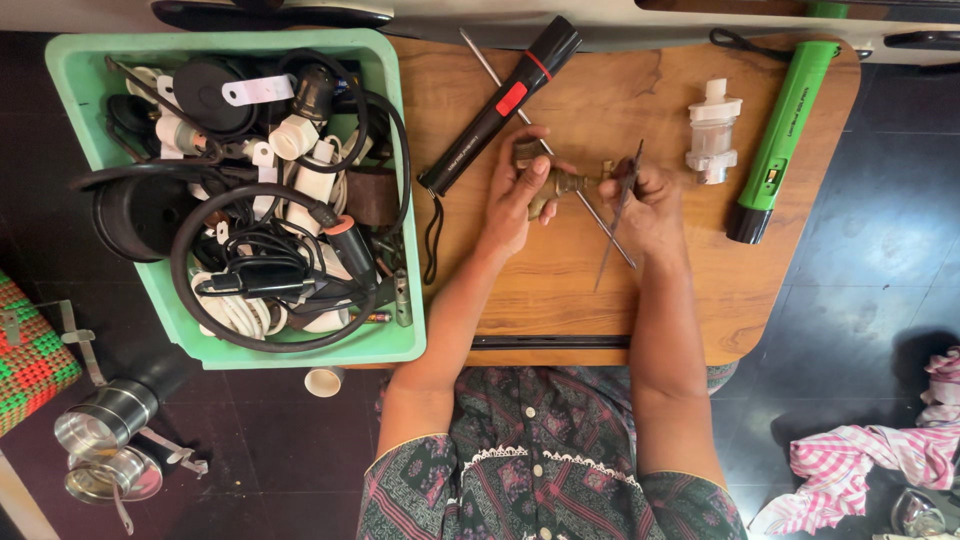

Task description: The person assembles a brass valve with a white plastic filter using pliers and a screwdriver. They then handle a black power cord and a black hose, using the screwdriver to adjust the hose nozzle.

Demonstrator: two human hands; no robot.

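Head camera looks straight down on a wooden table (600, 290), and at its middle the left hand (512, 205) is wrapped around a small brass fitting (560, 184), fingers curled over its top end. The right hand (648, 205) meets it from the other side, pinching a thin dark metal tool (622, 190) whose upper tip stands above the knuckles and whose long shank slants down toward the person. Under both hands a slim metal rod (500, 85) lies diagonally across the wood. Just beyond the left hand sits a black torch (497, 108) with a red button, its cord looping down beside a green plastic bin (395, 300) crammed with black cables, white plugs and lamp holders. Right of the hands stands a small clear plastic part (713, 128), and past it a green torch (783, 140). On the dark floor lie steel vessels (105, 440) at the left and a pink checked cloth (870, 455) at the right.
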